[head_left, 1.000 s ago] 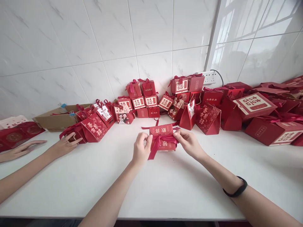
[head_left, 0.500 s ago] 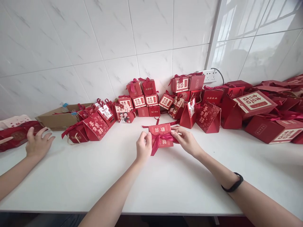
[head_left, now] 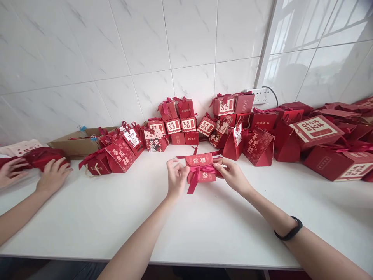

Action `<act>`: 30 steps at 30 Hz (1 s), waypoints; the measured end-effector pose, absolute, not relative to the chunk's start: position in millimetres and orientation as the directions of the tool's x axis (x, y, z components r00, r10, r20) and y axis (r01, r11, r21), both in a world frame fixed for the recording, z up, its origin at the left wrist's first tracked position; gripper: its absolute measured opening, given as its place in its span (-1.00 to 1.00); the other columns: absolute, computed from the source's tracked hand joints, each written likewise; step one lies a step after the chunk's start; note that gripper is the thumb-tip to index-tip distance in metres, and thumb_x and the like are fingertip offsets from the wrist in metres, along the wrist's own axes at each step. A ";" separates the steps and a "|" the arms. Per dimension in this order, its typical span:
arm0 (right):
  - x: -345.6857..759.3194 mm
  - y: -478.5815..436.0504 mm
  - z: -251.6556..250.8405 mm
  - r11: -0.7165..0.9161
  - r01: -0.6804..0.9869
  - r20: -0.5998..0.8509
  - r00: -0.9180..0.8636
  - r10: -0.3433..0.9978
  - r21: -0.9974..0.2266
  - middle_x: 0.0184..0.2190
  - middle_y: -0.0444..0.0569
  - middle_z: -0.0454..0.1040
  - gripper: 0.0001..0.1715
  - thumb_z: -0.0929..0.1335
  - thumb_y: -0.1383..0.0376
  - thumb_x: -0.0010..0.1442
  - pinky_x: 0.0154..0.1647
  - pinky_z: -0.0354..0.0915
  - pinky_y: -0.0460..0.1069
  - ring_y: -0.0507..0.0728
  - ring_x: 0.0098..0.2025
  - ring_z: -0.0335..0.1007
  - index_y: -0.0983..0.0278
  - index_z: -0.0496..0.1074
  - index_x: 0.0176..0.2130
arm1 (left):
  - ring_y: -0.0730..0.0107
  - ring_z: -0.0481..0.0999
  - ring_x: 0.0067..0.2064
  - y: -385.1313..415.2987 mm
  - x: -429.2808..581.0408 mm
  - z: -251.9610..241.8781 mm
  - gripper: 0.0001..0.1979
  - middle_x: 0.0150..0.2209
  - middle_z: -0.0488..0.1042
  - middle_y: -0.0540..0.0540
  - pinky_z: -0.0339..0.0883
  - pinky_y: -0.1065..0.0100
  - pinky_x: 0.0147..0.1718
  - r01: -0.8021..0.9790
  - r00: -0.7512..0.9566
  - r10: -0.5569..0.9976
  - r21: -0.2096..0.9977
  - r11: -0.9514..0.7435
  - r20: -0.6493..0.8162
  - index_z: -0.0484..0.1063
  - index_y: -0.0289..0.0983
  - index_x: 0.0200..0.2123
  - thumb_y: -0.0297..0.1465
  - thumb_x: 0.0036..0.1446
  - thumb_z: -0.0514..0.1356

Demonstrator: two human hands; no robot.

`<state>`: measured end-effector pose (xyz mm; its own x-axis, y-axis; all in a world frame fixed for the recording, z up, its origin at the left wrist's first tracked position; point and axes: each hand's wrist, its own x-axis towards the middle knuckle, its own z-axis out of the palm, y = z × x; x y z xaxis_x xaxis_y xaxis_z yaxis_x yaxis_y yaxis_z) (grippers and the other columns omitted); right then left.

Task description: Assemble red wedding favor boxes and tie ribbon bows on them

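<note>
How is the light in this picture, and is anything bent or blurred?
Head view: soft daylight; the glossy right wall tiles show bright reflections; tile seams bow from the wide lens; left hand, right hand and red box are sharp; faint shadows on the table.

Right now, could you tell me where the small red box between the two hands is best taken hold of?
Probably by its two short ends, coming in from left and right: the red box stands low and wide on the table, and the ribbon is tied across its front, so a frontal grip could crush it.
</note>
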<state>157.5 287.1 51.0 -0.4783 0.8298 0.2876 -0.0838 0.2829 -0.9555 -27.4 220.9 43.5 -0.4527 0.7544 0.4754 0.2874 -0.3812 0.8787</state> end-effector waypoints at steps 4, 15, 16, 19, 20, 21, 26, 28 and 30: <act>154.8 285.0 50.5 0.272 -0.134 0.300 -0.537 0.788 -0.953 0.03 0.06 0.37 -0.46 0.35 -0.13 0.04 -0.09 0.46 0.07 0.18 -0.05 0.40 0.29 0.23 -0.49 | 0.26 0.30 0.00 222.8 -28.3 51.8 -0.23 -0.07 0.24 -0.13 0.28 0.30 -0.12 0.160 -0.515 0.762 0.918 -0.364 0.392 0.05 -0.15 0.02 -0.11 -0.24 0.32; 166.8 284.5 65.8 0.506 0.093 0.320 -0.673 0.667 -0.858 0.00 0.08 0.38 -0.56 0.34 -0.04 0.09 -0.08 0.33 0.08 0.22 -0.03 0.36 0.28 0.34 -0.51 | 0.24 0.42 -0.02 216.0 -23.4 57.4 -0.31 -0.07 0.37 -0.12 0.29 0.25 -0.04 0.040 -0.273 0.934 0.973 -0.227 0.229 0.10 -0.18 0.01 -0.29 -0.18 0.35; 167.2 285.5 65.3 0.537 0.137 0.327 -0.663 0.674 -0.832 -0.10 0.08 0.42 -0.56 0.32 -0.03 0.11 -0.11 0.32 0.07 0.20 -0.08 0.36 0.28 0.34 -0.51 | 0.25 0.42 -0.03 216.4 -23.4 57.7 -0.33 -0.08 0.37 -0.11 0.29 0.25 -0.04 0.054 -0.281 0.930 0.972 -0.230 0.236 0.11 -0.19 0.00 -0.30 -0.18 0.35; 166.9 285.9 64.1 0.571 0.259 0.300 -0.646 0.702 -0.779 -0.40 -0.03 0.42 -0.59 0.31 0.00 0.10 -0.27 0.30 0.02 0.11 -0.32 0.34 0.26 0.32 -0.54 | 0.28 0.42 -0.05 216.5 -22.2 59.7 -0.38 -0.09 0.36 -0.10 0.27 0.25 -0.02 0.106 -0.316 0.914 0.967 -0.232 0.254 0.15 -0.21 -0.05 -0.30 -0.18 0.35; 166.9 285.1 64.6 0.562 0.288 0.268 -0.656 0.706 -0.776 -0.46 -0.07 0.39 -0.59 0.31 0.01 0.09 -0.34 0.27 -0.01 0.07 -0.40 0.30 0.26 0.31 -0.54 | 0.29 0.41 -0.05 216.2 -21.7 60.6 -0.39 -0.09 0.36 -0.10 0.26 0.26 -0.02 0.119 -0.324 0.910 0.965 -0.233 0.259 0.16 -0.21 -0.07 -0.30 -0.19 0.34; 167.2 283.7 65.7 0.548 0.313 0.226 -0.673 0.704 -0.776 -0.50 -0.10 0.37 -0.60 0.32 0.01 0.08 -0.39 0.25 -0.03 0.04 -0.45 0.27 0.26 0.30 -0.55 | 0.30 0.41 -0.05 215.9 -21.2 61.4 -0.40 -0.08 0.35 -0.10 0.26 0.27 -0.02 0.128 -0.326 0.908 0.964 -0.234 0.263 0.16 -0.22 -0.08 -0.30 -0.19 0.34; 170.5 272.5 76.4 0.383 0.391 -0.033 -0.734 0.678 -0.837 -0.66 -0.14 0.40 -0.64 0.33 0.06 0.09 -0.62 0.17 -0.08 -0.02 -0.69 0.24 0.26 0.29 -0.52 | 0.32 0.42 -0.07 214.2 -19.6 63.9 -0.43 -0.08 0.35 -0.09 0.29 0.31 -0.08 0.117 -0.308 0.915 0.965 -0.236 0.261 0.15 -0.21 -0.10 -0.29 -0.17 0.33; 170.8 268.1 79.5 0.328 0.402 -0.081 -0.729 0.680 -0.855 -0.67 -0.12 0.44 -0.67 0.33 0.08 0.09 -0.66 0.20 -0.09 -0.01 -0.73 0.26 0.27 0.30 -0.52 | 0.32 0.43 -0.08 214.1 -19.3 64.2 -0.44 -0.09 0.36 -0.09 0.31 0.31 -0.10 0.118 -0.310 0.915 0.965 -0.233 0.258 0.15 -0.21 -0.11 -0.29 -0.17 0.33; 170.1 264.8 80.7 0.328 0.405 -0.094 -0.738 0.668 -0.853 -0.68 -0.11 0.45 -0.69 0.33 0.11 0.08 -0.67 0.22 -0.09 -0.01 -0.74 0.27 0.28 0.33 -0.53 | 0.31 0.44 -0.10 214.5 -19.3 63.8 -0.46 -0.11 0.37 -0.08 0.33 0.30 -0.12 0.118 -0.308 0.915 0.965 -0.235 0.260 0.15 -0.21 -0.11 -0.28 -0.15 0.33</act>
<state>170.1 264.8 80.7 -0.7382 0.6681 -0.0938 0.4053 0.3280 -0.8533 -19.3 214.5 63.8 -0.3083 0.9150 0.2603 0.1179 -0.2348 0.9649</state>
